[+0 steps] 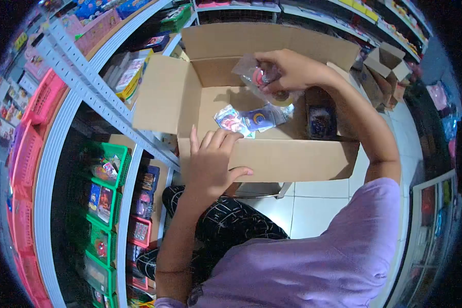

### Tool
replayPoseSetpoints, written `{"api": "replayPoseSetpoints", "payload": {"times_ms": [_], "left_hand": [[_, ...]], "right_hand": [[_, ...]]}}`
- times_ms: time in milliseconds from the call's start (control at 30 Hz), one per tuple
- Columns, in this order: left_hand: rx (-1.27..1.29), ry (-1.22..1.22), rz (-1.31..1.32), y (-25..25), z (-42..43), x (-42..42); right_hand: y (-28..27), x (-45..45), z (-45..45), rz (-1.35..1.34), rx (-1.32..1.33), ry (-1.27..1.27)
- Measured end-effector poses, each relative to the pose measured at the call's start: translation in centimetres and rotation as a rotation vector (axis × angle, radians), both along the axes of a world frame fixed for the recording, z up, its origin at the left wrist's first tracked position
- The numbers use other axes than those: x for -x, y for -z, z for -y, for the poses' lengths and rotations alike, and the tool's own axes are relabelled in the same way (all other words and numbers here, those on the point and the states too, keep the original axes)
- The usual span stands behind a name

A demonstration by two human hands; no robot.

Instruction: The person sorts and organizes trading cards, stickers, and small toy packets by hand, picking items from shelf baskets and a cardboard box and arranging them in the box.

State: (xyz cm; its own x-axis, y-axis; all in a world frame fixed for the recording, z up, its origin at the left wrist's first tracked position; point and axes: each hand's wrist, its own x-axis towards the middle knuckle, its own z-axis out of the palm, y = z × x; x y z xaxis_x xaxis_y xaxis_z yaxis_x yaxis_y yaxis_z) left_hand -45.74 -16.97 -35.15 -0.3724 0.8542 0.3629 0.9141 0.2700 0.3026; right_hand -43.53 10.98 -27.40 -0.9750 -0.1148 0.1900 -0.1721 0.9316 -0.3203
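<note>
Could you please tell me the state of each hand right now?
Left hand: open, at the box's near flap.
Right hand: closed, holding a clear plastic packet.

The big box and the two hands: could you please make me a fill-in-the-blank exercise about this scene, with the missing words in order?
The big box is made of ____. The person's ____ hand holds a clear packet, while the other hand is at the near flap. The top of the box is not closed but ____. The colour of the shirt is ____.

Missing words: cardboard; right; open; purple
</note>
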Motion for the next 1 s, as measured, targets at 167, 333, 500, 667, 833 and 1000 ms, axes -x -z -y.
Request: {"api": "replayPoseSetpoints", "payload": {"times_ms": [167, 333, 500, 667, 833, 1000], "left_hand": [[-0.152, 0.084, 0.006, 0.7, -0.1, 2.0], [-0.248, 0.127, 0.106, 0.6, -0.1, 3.5], [-0.669, 0.031, 0.345, -0.1, 5.1, 0.7], [-1.114, 0.191, 0.979, 2.1, 11.5, -0.7], [-1.31, 0.16, 1.327, 1.1, 17.9, -3.6], [-1.482, 0.112, 1.534, 2.4, 22.1, -4.8]], "right_hand": [[-4.0, -0.3, 2.2, -0.23, 0.011, -0.085], [-8.1, 0.1, 8.7, 0.044, 0.344, -0.149], [-9.1, 0.7, 16.4, 0.122, 0.296, -0.384], [-8.1, 2.8, 23.6, 0.232, 0.213, -0.781], [-5.2, 5.2, 31.7, 0.519, 0.023, -1.023], [0.5, 8.3, 38.7, 0.544, 0.005, -1.196]]}}
